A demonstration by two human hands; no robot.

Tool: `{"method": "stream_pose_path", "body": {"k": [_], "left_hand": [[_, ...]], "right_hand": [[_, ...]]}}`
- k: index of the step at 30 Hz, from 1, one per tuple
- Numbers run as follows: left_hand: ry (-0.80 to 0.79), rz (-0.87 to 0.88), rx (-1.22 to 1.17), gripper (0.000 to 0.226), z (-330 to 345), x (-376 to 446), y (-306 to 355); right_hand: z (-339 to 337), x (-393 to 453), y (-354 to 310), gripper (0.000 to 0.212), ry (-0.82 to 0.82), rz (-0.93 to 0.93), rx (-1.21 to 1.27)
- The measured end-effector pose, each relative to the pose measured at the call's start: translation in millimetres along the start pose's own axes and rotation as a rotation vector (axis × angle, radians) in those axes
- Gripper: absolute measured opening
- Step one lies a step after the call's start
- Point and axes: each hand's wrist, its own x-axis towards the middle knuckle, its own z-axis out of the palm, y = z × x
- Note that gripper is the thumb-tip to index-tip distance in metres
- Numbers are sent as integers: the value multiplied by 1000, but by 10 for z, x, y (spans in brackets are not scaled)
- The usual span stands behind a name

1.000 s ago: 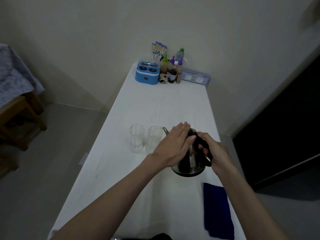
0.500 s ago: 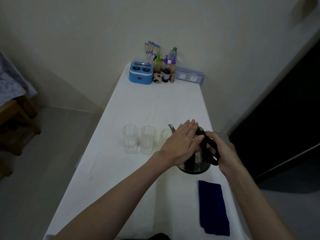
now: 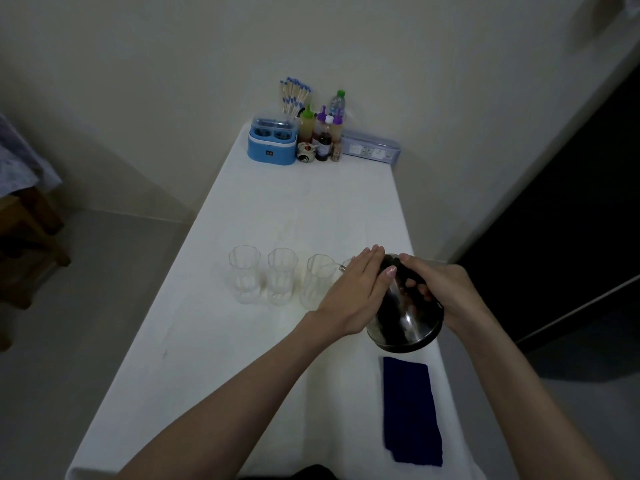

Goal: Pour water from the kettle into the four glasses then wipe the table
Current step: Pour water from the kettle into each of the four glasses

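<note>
A shiny steel kettle (image 3: 405, 320) with a black handle is lifted and tilted left, its spout near the rightmost glass. My right hand (image 3: 440, 292) grips the handle. My left hand (image 3: 353, 289) lies flat with fingers together on the kettle's lid side. Three clear glasses stand in a row on the white table (image 3: 242, 358): left glass (image 3: 244, 273), middle glass (image 3: 282, 275), third glass (image 3: 318, 282). Only the rim of a fourth glass (image 3: 347, 263) shows behind my left hand. A dark blue cloth (image 3: 412, 410) lies flat near the table's right front edge.
At the far end of the table stand a blue container (image 3: 273, 143), several bottles (image 3: 325, 133), a bundle of blue-tipped sticks (image 3: 294, 97) and a long clear box (image 3: 370, 150). A wooden stool (image 3: 24, 244) stands on the floor at left. A dark doorway (image 3: 571, 220) is at right.
The kettle has moved right along the row and tilted further. More glasses have come into view as my head shifted. Both hands stay on the kettle.
</note>
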Motion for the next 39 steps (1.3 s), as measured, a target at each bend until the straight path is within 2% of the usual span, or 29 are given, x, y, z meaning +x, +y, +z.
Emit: {"method": "stream_pose_path", "body": {"k": [10, 39], "left_hand": [[74, 24, -14, 56, 50, 9, 188], [124, -57, -60, 59, 96, 82, 93]], "right_hand": [[-184, 15, -143, 52, -28, -23, -32], [-158, 183, -179, 45, -109, -116, -147]]}}
